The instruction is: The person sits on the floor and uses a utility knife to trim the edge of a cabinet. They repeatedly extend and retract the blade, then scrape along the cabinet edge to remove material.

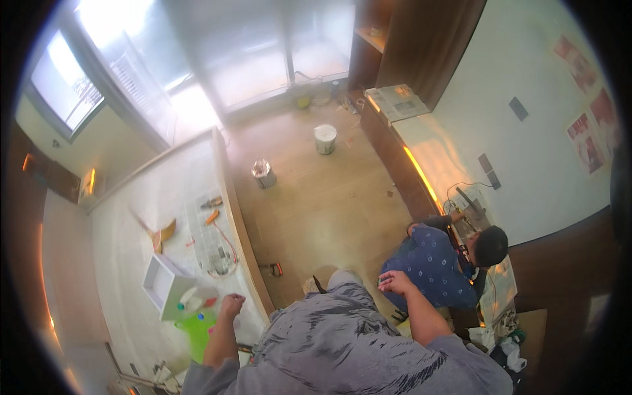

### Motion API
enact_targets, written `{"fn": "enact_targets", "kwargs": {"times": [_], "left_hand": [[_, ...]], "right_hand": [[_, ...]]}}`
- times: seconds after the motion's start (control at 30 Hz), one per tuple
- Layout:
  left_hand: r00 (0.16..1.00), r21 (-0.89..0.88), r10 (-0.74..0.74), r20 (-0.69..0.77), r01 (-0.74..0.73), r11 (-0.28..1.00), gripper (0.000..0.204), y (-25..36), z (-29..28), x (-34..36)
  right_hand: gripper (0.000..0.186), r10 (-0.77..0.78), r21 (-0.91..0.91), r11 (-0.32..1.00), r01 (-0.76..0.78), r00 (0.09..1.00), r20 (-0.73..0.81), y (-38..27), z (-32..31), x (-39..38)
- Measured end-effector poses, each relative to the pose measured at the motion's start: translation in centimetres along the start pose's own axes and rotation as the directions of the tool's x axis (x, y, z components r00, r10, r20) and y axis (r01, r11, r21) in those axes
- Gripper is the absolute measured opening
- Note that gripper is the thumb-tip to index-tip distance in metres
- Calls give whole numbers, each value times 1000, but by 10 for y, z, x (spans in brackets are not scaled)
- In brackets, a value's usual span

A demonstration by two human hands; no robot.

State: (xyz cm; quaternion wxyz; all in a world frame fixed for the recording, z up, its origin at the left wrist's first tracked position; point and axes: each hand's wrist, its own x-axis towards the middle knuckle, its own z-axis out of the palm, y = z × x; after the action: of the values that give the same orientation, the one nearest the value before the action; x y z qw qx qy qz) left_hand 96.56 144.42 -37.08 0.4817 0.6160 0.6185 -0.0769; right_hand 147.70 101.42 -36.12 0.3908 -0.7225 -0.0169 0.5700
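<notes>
My left hand (232,307) hangs loosely closed above the near right edge of the covered platform (125,263), and no object shows in it. Below and left of it are a bright green bag (195,334) and a white bottle (193,299) with a green cap. A white open box (164,284) lies just beyond them. My right hand (395,283) is raised with curled fingers beside a co-worker's blue patterned shirt (421,266). Something small seems to be at its fingertips, too small to name.
Two buckets (325,139) (263,174) stand on the wooden floor ahead. A tool with a red-and-black handle (275,269) is by the platform edge. The co-worker bends over a long counter (440,172) at right. Orange-handled tools (211,216) and a cord lie on the platform.
</notes>
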Motion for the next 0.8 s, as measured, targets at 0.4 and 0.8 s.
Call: {"fn": "enact_targets", "kwargs": {"times": [0.4,0.8], "left_hand": [[952,-137,276,131,-258,956,21,345,-25,187],[967,128,-128,220,101,987,36,317,-43,336]], "right_hand": [[35,254,65,966,-250,965,-67,-67,-35,115],[12,-107,122,982,142,960,-258,-432,-154,351]]}}
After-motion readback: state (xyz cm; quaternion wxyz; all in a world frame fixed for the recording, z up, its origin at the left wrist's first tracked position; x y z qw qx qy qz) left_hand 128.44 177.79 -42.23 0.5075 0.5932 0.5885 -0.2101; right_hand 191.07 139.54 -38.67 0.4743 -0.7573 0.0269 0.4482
